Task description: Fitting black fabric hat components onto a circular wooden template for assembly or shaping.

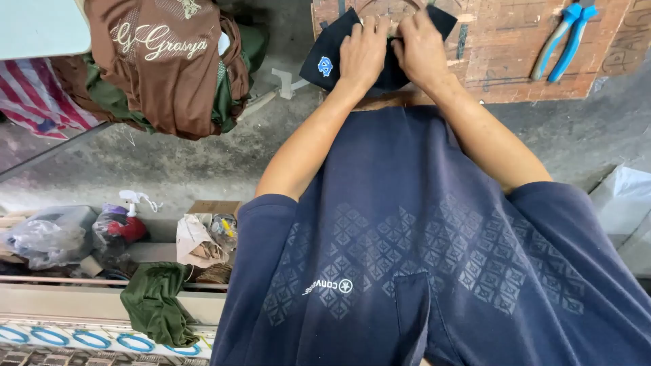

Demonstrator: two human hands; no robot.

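From my remote seat, I see both hands pressed onto a dark navy cloth piece (324, 64) with a small blue emblem, lying on the worn reddish wooden board (515, 61) at the top of the view. The left hand (363, 54) lies with fingers curled down on the cloth, the right hand (422, 49) just beside it, fingertips pinching the fabric's upper edge. Blue-handled pliers (563, 41) rest on the board well to the right, and a brown garment (166, 61) hangs over a table edge at far left.
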